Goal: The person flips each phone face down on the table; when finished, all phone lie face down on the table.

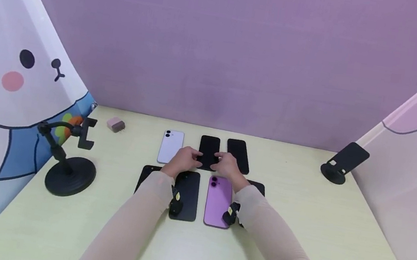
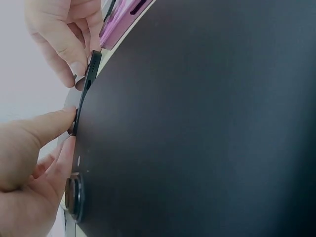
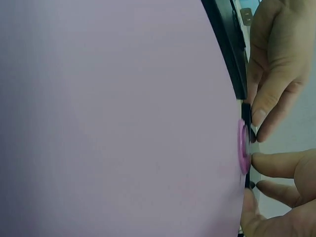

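Note:
A black smartphone [image 1: 209, 148] lies in the middle of the back row, dark face up. My left hand [image 1: 184, 160] pinches its left edge between thumb and fingers, while my right hand [image 1: 227, 166] does the same at the right edge. In the left wrist view its thin black edge [image 2: 89, 76] shows between both hands. Left of it lies a white smartphone [image 1: 171, 147], back up; on the right is another black smartphone [image 1: 238, 154]. Below my wrists sit a dark grey smartphone [image 1: 187, 196] and a purple smartphone [image 1: 217, 201], backs up.
Two more dark phones [image 1: 146, 174] [image 1: 258, 186] are partly hidden under my forearms. A black phone stand [image 1: 70, 176] with a bent arm is at left, near a small pinkish charger cube [image 1: 116, 124]. Another black stand [image 1: 343, 163] stands at back right, before the fabric walls.

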### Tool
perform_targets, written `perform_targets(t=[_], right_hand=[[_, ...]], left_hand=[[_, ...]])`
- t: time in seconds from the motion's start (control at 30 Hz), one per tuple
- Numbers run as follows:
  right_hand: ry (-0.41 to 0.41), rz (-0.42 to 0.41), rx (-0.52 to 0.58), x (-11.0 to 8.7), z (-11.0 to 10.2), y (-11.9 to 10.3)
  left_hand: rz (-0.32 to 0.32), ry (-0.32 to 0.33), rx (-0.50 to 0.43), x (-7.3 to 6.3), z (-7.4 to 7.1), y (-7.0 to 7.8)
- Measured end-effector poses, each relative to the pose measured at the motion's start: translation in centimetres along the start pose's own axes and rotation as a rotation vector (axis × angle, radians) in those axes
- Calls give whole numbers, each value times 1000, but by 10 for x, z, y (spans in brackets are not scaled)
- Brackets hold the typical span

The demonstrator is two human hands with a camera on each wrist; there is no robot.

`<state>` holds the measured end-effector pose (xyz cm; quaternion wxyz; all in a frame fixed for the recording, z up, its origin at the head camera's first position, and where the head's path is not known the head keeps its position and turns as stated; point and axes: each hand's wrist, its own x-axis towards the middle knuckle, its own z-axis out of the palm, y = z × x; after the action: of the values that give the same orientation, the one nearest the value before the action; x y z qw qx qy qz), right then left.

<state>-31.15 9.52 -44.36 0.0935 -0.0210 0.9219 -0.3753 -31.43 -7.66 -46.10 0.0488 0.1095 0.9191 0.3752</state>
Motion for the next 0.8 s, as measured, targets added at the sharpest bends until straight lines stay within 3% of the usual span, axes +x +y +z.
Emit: perform_targets(t=[0.3, 0.43, 0.8], right_hand=[[20, 35, 94, 2, -1, -2], [5, 38, 213, 3, -4, -1], [25, -35, 487, 9, -10, 3]], left_hand=[[-38, -4, -52, 1, 1, -2], [-51, 6, -73, 2, 1, -2], [-6, 34, -22, 1, 0, 6]])
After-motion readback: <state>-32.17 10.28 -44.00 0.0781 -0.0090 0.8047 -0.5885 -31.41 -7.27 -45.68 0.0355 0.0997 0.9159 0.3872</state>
